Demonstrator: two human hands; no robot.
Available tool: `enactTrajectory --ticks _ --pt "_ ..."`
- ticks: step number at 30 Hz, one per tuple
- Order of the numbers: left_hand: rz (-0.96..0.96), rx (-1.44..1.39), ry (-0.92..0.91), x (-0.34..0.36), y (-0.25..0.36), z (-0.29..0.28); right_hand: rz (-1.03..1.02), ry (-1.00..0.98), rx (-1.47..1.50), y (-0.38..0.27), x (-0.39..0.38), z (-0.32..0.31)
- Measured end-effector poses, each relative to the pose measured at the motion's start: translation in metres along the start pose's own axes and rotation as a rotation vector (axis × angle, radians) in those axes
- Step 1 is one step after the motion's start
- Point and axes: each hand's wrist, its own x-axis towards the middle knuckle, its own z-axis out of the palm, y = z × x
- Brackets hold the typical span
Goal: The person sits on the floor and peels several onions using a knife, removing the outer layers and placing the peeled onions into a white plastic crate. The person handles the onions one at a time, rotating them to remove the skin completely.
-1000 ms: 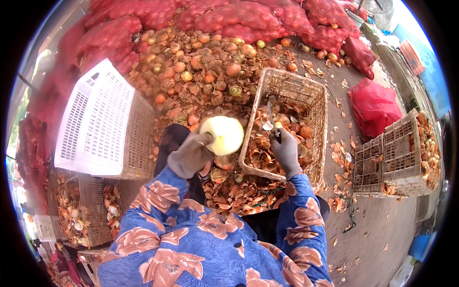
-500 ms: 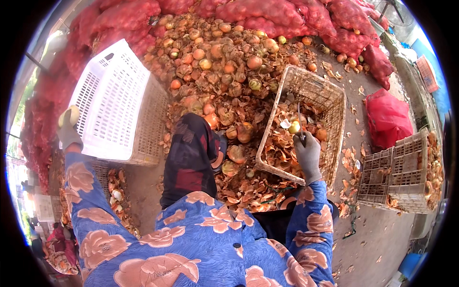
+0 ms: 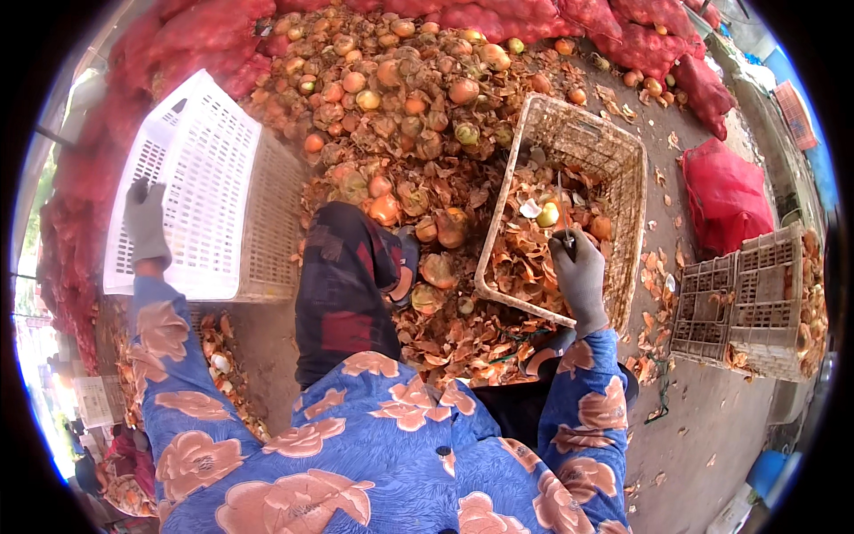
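Observation:
My left hand (image 3: 145,221), in a grey glove, is at the left side of a white plastic crate (image 3: 203,191), its fingers apart and no onion visible in them. The crate's inside is hidden from this angle. My right hand (image 3: 583,276), gloved the same way, grips a knife (image 3: 568,238) whose thin blade points away from me. It is over a dirty beige crate (image 3: 633,240) holding dry onion skins (image 3: 520,267) and a few onions. A pale yellow-green onion (image 3: 548,214) lies beside the blade.
A large heap of onions and loose skins (image 3: 418,98) spreads ahead of my knee. Red net sacks (image 3: 498,16) full of onions line the back and left. A red net bag (image 3: 725,200) and stacked crates (image 3: 756,303) stand at right.
The pale onion that my left hand held is no longer visible in it. That hand has moved slightly right, against the white crate. My right hand stays over the beige crate with the knife.

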Motion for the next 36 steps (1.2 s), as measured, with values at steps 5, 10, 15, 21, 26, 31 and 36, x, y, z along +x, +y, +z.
enactTrajectory --ticks 5,10,15,21,26,31,36 --pt "0.090 -0.307 -0.478 -0.082 0.112 0.122 0.064 -0.012 0.100 -0.001 -0.001 -0.012" --pt "0.019 -0.348 -0.980 -0.211 0.156 0.260 0.142 0.012 0.106 -0.006 -0.006 -0.029" --pt "-0.264 -0.067 -1.192 -0.312 0.077 0.361 0.216 0.030 0.062 -0.012 -0.008 -0.045" --pt "-0.275 0.470 -1.209 -0.388 0.031 0.382 0.303 0.040 0.027 -0.002 -0.013 -0.055" --pt "-0.331 0.571 -1.169 -0.413 0.031 0.389 0.296 0.004 -0.048 -0.005 -0.006 -0.057" --pt "-0.404 0.617 -1.180 -0.417 0.033 0.400 0.308 -0.043 -0.069 -0.004 0.004 -0.056" --pt "-0.396 0.620 -1.272 -0.405 0.034 0.405 0.264 -0.052 -0.066 0.000 0.006 -0.051"
